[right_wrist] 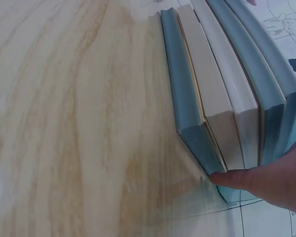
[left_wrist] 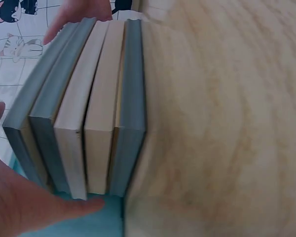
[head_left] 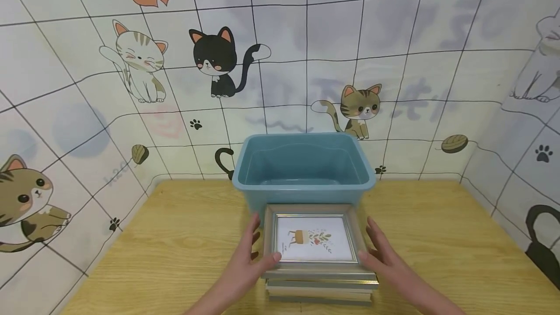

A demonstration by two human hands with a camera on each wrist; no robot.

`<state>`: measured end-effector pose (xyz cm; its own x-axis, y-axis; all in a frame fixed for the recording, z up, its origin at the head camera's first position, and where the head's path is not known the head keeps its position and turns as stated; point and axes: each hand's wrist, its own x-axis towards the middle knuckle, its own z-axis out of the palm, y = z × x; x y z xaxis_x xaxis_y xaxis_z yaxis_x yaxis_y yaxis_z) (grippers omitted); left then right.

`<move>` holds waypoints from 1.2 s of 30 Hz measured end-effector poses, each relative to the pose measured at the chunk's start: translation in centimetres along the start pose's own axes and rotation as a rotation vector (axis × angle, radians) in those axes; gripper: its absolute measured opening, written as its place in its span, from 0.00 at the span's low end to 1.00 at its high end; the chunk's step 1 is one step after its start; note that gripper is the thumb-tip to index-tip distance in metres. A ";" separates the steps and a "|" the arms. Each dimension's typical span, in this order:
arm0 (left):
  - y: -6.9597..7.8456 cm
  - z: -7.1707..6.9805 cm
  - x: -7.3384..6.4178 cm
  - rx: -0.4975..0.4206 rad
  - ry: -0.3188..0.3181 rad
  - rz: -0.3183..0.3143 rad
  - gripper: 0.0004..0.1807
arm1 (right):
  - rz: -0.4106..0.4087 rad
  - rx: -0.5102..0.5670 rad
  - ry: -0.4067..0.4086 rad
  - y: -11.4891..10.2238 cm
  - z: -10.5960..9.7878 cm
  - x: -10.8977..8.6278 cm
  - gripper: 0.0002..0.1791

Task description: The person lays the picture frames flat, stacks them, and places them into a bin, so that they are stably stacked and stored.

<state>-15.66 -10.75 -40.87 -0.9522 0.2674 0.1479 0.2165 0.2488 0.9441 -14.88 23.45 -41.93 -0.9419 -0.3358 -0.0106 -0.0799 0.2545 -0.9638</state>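
Observation:
Several picture frames lie in a stack, the top picture frame [head_left: 312,269] showing a print of a potted plant behind its silver-grey border. My left hand [head_left: 249,256] is at the stack's left side, thumb tip over the top frame's border and the other fingers spread beside it. On the opposite side my right hand [head_left: 387,259] mirrors it, its thumb at the right border. In the left wrist view, the frame edges [left_wrist: 69,94] show grey-blue and cream, with the left hand [left_wrist: 29,197] beside them. The right thumb [right_wrist: 237,178] reaches the stack's corner in the right wrist view.
A blue plastic bin [head_left: 302,187] stands directly behind the stack, its open top facing up. The wooden table [head_left: 188,237] runs back to a tiled wall [head_left: 284,28] printed with cartoon cats, which also closes in on the left and right.

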 end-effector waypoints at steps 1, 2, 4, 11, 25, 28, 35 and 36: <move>-0.3 0.2 0.0 -0.021 -0.017 0.002 0.55 | 0.000 0.009 0.004 0.0 0.3 0.1 0.49; -0.5 0.3 0.0 -0.039 -0.030 0.000 0.56 | 0.002 0.019 0.010 0.1 0.5 0.2 0.50; -0.8 0.6 0.0 -0.071 -0.052 0.004 0.57 | 0.006 0.029 0.022 0.3 0.9 0.4 0.51; -1.7 1.0 -0.1 -0.134 -0.073 -0.031 0.57 | 0.030 0.067 0.062 0.8 1.4 0.5 0.54; -2.0 1.1 0.2 -0.232 -0.160 -0.006 0.60 | -0.036 0.075 0.031 1.1 1.5 0.9 0.47; -2.1 1.1 0.2 -0.243 -0.179 -0.005 0.60 | -0.048 0.067 0.025 1.2 1.5 0.9 0.47; -2.1 1.1 0.2 -0.230 -0.185 -0.043 0.60 | -0.067 0.060 0.016 1.3 1.6 0.9 0.47; -2.1 1.1 0.2 -0.224 -0.183 -0.050 0.60 | -0.064 0.062 0.014 1.4 1.6 0.9 0.47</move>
<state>-16.11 -10.21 -43.13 -0.9014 0.4283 0.0636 0.0981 0.0590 0.9934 -15.29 22.03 -43.69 -0.9399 -0.3371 0.0553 -0.1204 0.1755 -0.9771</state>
